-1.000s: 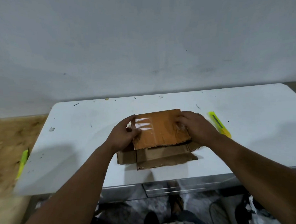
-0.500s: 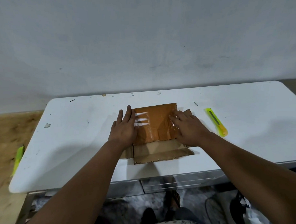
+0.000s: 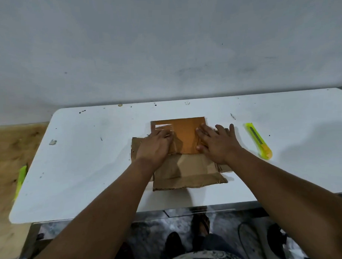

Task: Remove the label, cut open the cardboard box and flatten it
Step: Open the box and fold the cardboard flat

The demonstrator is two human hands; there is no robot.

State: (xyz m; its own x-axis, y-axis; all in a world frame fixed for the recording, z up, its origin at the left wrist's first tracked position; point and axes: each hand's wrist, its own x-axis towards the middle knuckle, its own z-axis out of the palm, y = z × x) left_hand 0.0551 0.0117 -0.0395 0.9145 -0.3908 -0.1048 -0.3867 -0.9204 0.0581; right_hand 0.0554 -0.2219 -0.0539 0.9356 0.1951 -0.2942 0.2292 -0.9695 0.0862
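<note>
The cardboard box (image 3: 187, 167) lay flattened on the white surface (image 3: 90, 161) at the centre of the frame, its panels spread out flat. The far panel was orange-brown and glossy with clear tape, which caught a white glare at its upper left corner. The nearer panels were dull grey-brown with ragged cut edges, one reaching toward the lower middle of the frame, smaller flaps jutting out left and right.

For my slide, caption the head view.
Both hands press the cut box flat on the table; knife at right.
</note>
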